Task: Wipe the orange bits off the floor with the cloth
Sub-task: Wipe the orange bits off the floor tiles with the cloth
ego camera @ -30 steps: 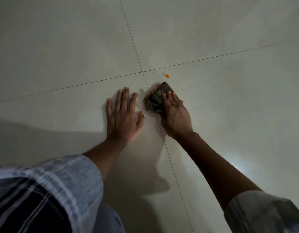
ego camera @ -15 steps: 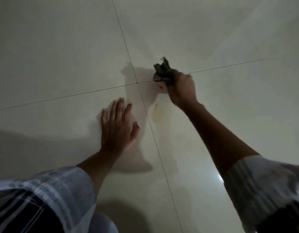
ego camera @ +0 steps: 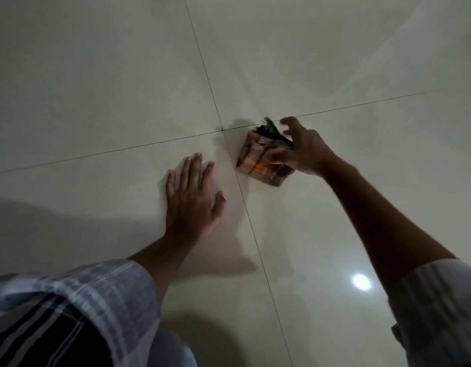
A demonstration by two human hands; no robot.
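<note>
We find our right hand (ego camera: 302,152) pinching the folded cloth (ego camera: 263,161) at one o'clock of our flat, released left hand (ego camera: 193,200); no orange bits show, only a faint smear (ego camera: 255,190) left on the floor (ego camera: 96,88).

Cloth (ego camera: 265,161) on the floor (ego camera: 96,75) (just past the tile joints' crossing), right of the left hand (ego camera: 192,200)

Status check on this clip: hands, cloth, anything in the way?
Left hand flat on floor tile, holding nothing. Right hand grips folded cloth. No loose orange bits visible; faint smear below cloth. Nothing in the way.
</note>
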